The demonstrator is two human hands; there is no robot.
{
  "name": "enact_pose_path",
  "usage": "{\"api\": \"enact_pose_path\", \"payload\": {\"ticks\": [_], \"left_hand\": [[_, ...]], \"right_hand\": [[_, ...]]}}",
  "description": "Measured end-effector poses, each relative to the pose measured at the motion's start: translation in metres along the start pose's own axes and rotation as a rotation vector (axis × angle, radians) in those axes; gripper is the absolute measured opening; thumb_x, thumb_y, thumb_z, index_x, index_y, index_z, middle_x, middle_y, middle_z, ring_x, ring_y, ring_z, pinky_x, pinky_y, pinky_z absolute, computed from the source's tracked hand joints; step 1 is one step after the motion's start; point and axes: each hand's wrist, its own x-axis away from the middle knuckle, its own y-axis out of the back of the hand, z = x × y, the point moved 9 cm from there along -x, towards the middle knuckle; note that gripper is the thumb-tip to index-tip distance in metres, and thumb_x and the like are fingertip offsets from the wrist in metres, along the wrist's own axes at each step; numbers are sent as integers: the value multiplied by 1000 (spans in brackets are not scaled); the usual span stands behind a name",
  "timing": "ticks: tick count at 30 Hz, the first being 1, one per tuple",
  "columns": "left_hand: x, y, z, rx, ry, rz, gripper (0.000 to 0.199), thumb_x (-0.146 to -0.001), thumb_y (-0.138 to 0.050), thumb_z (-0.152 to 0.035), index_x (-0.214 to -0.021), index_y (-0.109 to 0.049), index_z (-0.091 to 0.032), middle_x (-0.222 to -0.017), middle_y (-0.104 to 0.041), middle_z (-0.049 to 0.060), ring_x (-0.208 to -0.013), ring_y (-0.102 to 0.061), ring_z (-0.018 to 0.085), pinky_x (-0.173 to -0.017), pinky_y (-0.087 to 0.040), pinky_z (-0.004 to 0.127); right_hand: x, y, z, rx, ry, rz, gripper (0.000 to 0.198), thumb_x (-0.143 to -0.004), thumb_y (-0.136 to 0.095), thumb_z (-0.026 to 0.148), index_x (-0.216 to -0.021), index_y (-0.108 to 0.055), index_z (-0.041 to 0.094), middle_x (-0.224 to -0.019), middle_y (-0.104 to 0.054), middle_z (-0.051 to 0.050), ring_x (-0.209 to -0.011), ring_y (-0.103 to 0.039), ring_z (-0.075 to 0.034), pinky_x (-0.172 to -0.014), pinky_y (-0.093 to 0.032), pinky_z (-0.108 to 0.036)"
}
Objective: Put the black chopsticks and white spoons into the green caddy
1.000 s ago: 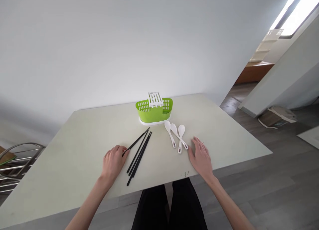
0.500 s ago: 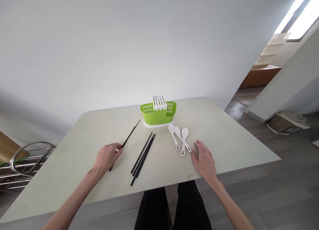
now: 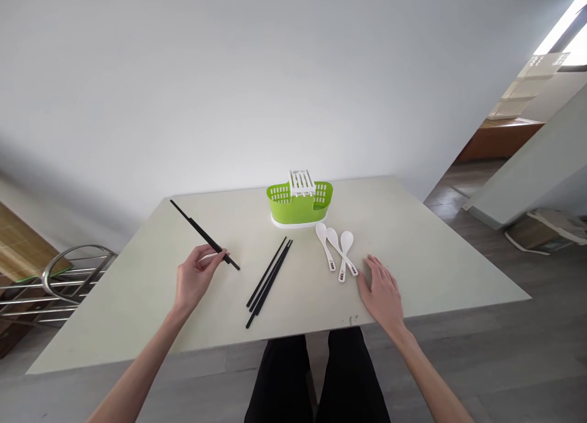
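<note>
Pinched in the fingers of my left hand [image 3: 196, 277] are black chopsticks [image 3: 202, 232], slanting up to the left above the table; they overlap, apparently a pair. More black chopsticks [image 3: 268, 283] lie in a loose bundle to the right of that hand. My right hand [image 3: 381, 290] rests on the tabletop with its fingers spread, holding nothing. Close to its thumb lie three white spoons [image 3: 347, 238], two with crossing handles. Behind these stands a green utensil basket [image 3: 296, 210] with a white base and a white slatted rack [image 3: 301, 183] at its middle.
The pale table [image 3: 137, 270] backs onto a white wall [image 3: 257, 93]. A metal rack [image 3: 77, 276] stands beyond its left side. A lidded bin [image 3: 543, 232] is on the floor at the right, past a wall corner. My legs [image 3: 279, 374] are under the front edge.
My left hand has lifted the chopsticks and turned them, so they point up-left instead of up-right. My right hand stays by the spoons. The view has shifted slightly.
</note>
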Motion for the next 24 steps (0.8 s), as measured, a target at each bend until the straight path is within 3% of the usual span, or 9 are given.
{"api": "enact_pose_path", "payload": {"ticks": [9, 14, 24], "left_hand": [[7, -3, -4, -27, -72, 39, 45, -91, -67, -64, -113, -66, -25, -117, -79, 7, -102, -79, 30, -55, -57, 27], [10, -9, 2, -19, -58, 64, 45, -89, -69, -65, -111, -68, -26, -116, -80, 7, -103, -79, 29, -74, -64, 34], [12, -18, 4, -43, -52, 109, 41, -90, -69, -65, -106, -73, -27, -111, -82, 5, -102, -79, 27, -91, -63, 37]], "right_hand": [[1, 2, 1, -16, 21, -16, 52, -106, -36, 47, -145, -54, 18, -156, -56, -15, -150, -45, -31, -122, -36, -54], [1, 2, 1, -11, 8, 0, 52, -106, -36, 47, -144, -55, 16, -157, -56, -15, -150, -44, -31, -122, -35, -53], [1, 2, 0, 6, -6, 14, 51, -106, -38, 46, -144, -55, 16, -157, -55, -15, -150, -44, -30, -123, -35, -51]]}}
